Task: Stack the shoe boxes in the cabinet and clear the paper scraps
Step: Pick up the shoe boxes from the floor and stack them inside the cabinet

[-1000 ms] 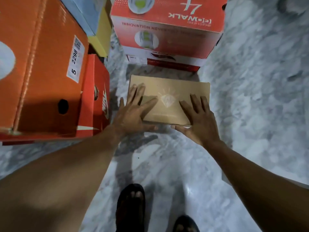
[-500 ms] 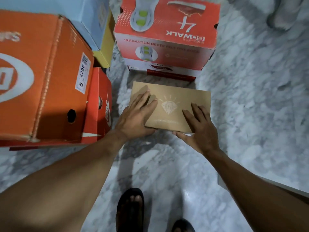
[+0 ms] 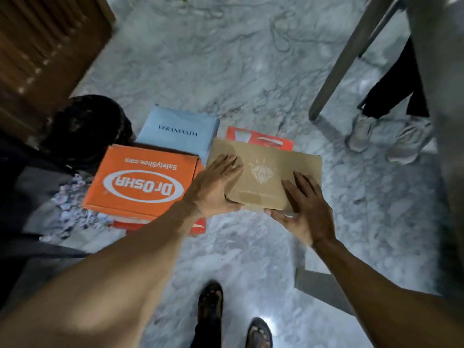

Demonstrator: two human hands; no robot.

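A flat brown cardboard box (image 3: 266,172) with a pale diamond logo is up off the marble floor, held between both hands. My left hand (image 3: 216,184) grips its near left corner, fingers spread over the lid and thumb underneath. My right hand (image 3: 303,209) grips the near right edge the same way. Below and left sit an orange shoe box (image 3: 140,182) on a red box (image 3: 198,226), a light blue box (image 3: 180,131) behind it, and a red box (image 3: 261,139) mostly hidden behind the brown one. White paper scraps (image 3: 72,209) lie left of the orange box.
A crouching person's dark-haired head (image 3: 88,126) and dark clothes fill the left side. A wooden louvred door (image 3: 45,46) stands at the far left. A metal table leg (image 3: 351,59) and a standing person's white shoes (image 3: 391,139) are on the right. My sandalled feet (image 3: 211,305) are below.
Both hands have lifted the brown box off the floor. The view has risen and pulled back, so the other boxes now look smaller and lower, and the other people have come into view.
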